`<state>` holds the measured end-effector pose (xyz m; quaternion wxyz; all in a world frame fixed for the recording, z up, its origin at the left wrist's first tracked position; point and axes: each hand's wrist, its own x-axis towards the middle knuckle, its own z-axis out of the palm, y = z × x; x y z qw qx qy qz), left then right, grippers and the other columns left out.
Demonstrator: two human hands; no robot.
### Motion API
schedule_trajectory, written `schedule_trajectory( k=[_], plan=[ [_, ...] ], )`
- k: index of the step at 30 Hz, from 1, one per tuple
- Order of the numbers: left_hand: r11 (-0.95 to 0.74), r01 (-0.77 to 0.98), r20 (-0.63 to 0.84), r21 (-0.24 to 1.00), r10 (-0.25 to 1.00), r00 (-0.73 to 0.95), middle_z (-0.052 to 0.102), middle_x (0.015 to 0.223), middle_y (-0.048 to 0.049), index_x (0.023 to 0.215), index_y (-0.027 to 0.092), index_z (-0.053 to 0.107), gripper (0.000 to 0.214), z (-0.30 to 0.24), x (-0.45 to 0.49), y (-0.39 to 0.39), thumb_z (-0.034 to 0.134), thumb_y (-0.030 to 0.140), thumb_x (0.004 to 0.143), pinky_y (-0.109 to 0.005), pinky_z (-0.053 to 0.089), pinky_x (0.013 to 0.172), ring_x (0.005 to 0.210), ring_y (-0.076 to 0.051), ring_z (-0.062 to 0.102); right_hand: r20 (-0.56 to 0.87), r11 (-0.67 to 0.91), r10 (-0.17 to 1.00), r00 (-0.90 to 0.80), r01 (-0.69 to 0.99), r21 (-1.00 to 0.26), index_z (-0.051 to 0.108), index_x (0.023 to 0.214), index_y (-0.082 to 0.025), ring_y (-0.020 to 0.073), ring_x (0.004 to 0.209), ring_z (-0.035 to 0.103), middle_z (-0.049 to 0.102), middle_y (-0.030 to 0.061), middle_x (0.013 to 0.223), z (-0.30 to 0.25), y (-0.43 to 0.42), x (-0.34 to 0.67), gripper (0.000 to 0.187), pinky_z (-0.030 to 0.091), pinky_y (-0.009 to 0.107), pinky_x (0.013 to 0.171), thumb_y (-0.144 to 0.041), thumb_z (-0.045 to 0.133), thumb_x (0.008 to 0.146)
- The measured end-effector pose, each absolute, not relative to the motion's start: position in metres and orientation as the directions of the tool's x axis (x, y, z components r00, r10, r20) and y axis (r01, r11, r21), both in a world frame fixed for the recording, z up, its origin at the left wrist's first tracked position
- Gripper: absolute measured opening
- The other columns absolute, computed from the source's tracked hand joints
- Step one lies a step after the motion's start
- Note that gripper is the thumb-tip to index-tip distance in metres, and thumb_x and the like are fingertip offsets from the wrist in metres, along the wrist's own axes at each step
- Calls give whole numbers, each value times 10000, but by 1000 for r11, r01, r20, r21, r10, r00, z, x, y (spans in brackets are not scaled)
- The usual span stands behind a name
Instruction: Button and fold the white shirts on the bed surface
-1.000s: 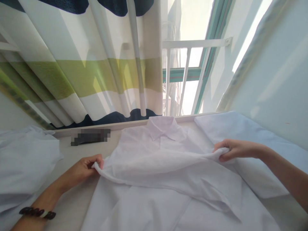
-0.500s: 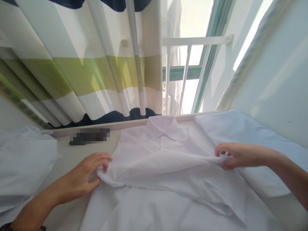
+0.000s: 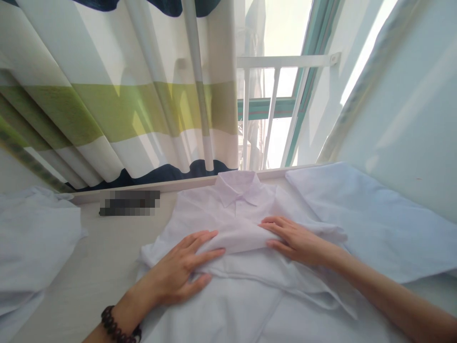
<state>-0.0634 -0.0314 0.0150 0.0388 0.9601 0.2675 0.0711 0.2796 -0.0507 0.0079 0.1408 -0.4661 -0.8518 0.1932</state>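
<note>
A white collared shirt (image 3: 235,209) lies on the pale table (image 3: 96,267), its collar toward the window. A sleeve is folded across its chest. My left hand (image 3: 182,274) rests flat on that folded band, fingers stretched out, a dark bead bracelet (image 3: 116,326) on the wrist. My right hand (image 3: 294,240) lies flat on the same band to the right, fingers spread and pointing left. Neither hand holds anything.
More white cloth lies at the right (image 3: 360,214) against the wall and in a heap at the left (image 3: 32,238). A striped curtain (image 3: 124,95) hangs behind the table beside a barred window (image 3: 274,109). A blurred dark object (image 3: 128,204) sits near the table's far edge.
Both hands let go of the sleeve's ends and moved inward. They now press flat on the folded band at the shirt's middle.
</note>
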Motion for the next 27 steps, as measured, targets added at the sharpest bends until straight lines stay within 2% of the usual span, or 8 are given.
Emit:
schedule_trajectory(
  k=[3, 6, 10, 14, 17, 19, 23, 27],
  plan=[
    [-852, 512, 162, 105, 523, 837, 368, 1548, -56, 1415, 379, 473, 556, 7, -69, -23, 617, 348, 879, -494, 395, 1089, 1378, -314, 375, 140, 473, 876, -462, 760, -447, 534, 1367, -213, 292, 1302, 435, 494, 126, 1414, -4, -37, 283, 511, 325, 488, 1118, -506, 377, 979],
    [-865, 497, 348, 63, 486, 802, 520, 1417, -67, 1240, 325, 642, 344, 3, -68, -16, 568, 235, 917, -441, 424, 1067, 1324, -277, 441, 169, 456, 883, -437, 715, -531, 584, 1311, -210, 279, 1315, 429, 525, 106, 1402, -6, -29, 281, 491, 306, 466, 1132, -505, 380, 976],
    [-871, 477, 515, 118, 464, 720, 672, 1069, -69, 1017, 227, 685, 223, 3, -64, -16, 515, 125, 917, -361, 490, 967, 1094, -216, 596, 178, 336, 934, -310, 588, -736, 690, 1055, -205, 253, 1097, 598, 682, 76, 1153, -4, -26, 284, 404, 442, 388, 995, -427, 365, 962],
    [-842, 446, 500, 303, 538, 678, 687, 920, -50, 962, 197, 634, 183, 8, -64, -22, 480, 111, 915, -283, 529, 818, 896, -174, 644, 134, 205, 976, -174, 510, -835, 696, 895, -206, 248, 943, 649, 729, 47, 966, -8, -23, 292, 256, 491, 375, 881, -333, 479, 844],
    [-871, 413, 435, 265, 490, 755, 675, 875, -46, 864, 198, 626, 152, 12, -64, -26, 508, 103, 879, -309, 516, 819, 885, -186, 626, 62, 159, 970, -236, 418, -894, 694, 819, -182, 266, 1019, 645, 726, 72, 1051, -6, -21, 299, 211, 482, 384, 916, -332, 546, 804],
    [-891, 416, 414, 182, 453, 789, 672, 944, -64, 932, 201, 641, 160, 14, -62, -28, 535, 112, 852, -347, 508, 855, 934, -208, 611, -2, 127, 948, -319, 383, -915, 706, 894, -168, 271, 1035, 643, 713, 89, 1094, -1, -22, 306, 245, 489, 379, 905, -352, 561, 819],
    [-914, 405, 415, 16, 374, 829, 632, 1184, -99, 1243, 228, 577, 490, 13, -46, -36, 528, 55, 787, -440, 454, 981, 1113, -253, 560, -83, 186, 889, -450, 521, -833, 675, 1126, -218, 269, 1070, 617, 678, 72, 1159, 16, -29, 314, 337, 482, 383, 933, -328, 615, 813],
    [-933, 361, 408, 11, 334, 850, 683, 1098, -82, 1068, 213, 632, 340, 7, -18, -44, 526, 52, 788, -438, 460, 961, 1061, -260, 592, -46, 385, 823, -566, 615, -688, 609, 1249, -261, 289, 1229, 507, 563, 73, 1319, 27, -40, 302, 574, 399, 406, 1064, -336, 759, 701]
  ],
)
